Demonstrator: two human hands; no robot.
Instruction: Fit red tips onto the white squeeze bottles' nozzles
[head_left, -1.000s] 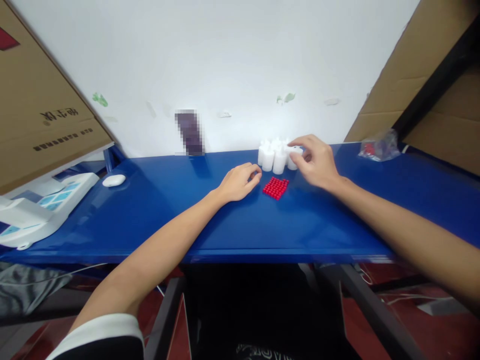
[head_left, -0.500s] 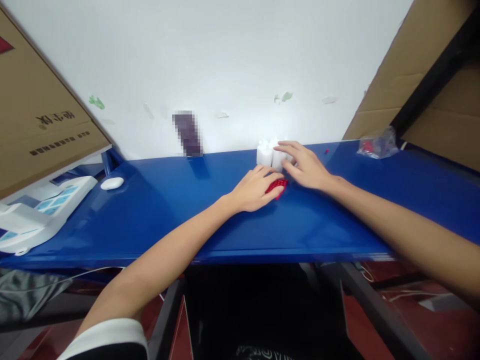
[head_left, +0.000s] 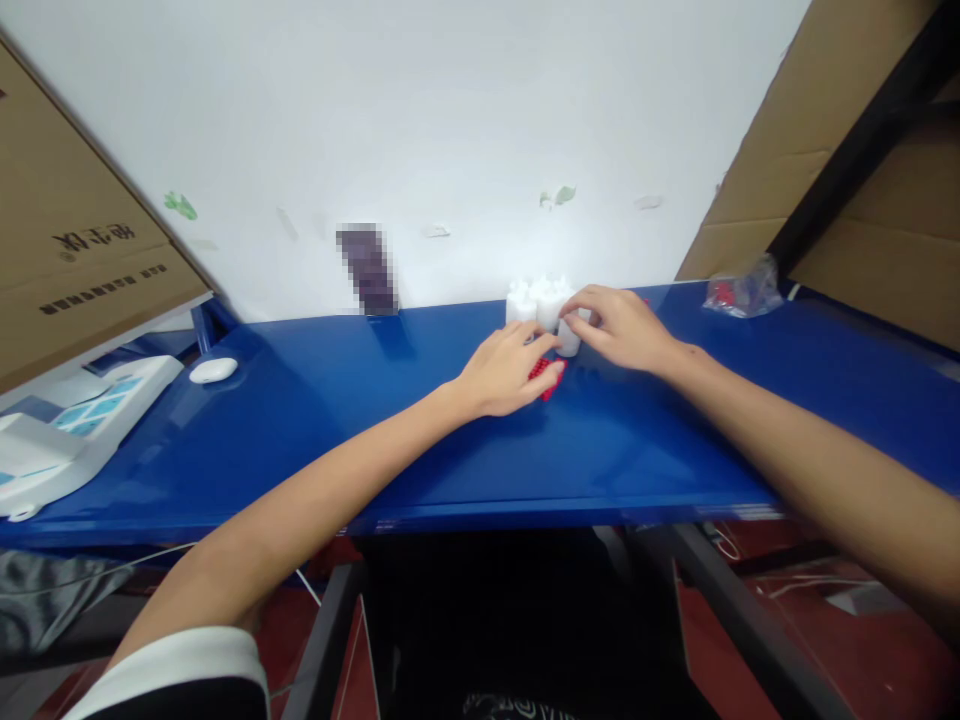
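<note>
My left hand (head_left: 506, 372) is low over the blue table, its fingers and thumb closed about a small red piece (head_left: 546, 378) with a gridded surface. The fingers cover part of that piece. My right hand (head_left: 622, 328) grips a white cylinder (head_left: 568, 342) between thumb and fingertips, just beyond the red piece. Behind my hands, several small white cylinders with pointed tops stand in a cluster (head_left: 549, 300) near the wall. My left fingers partly hide the nearest ones.
A clear plastic bag (head_left: 744, 290) with red contents lies at the back right. On the left are a white rounded case (head_left: 214, 370) and a white-and-blue device (head_left: 105, 420). A dark, pixelated upright object (head_left: 367, 268) leans on the wall. Cardboard (head_left: 82, 230) flanks the table (head_left: 315, 440).
My right hand's fingers have closed on a white cylinder, which now stands nearer me, apart from the cluster. My left hand stays at the red piece. The view has shifted slightly.
</note>
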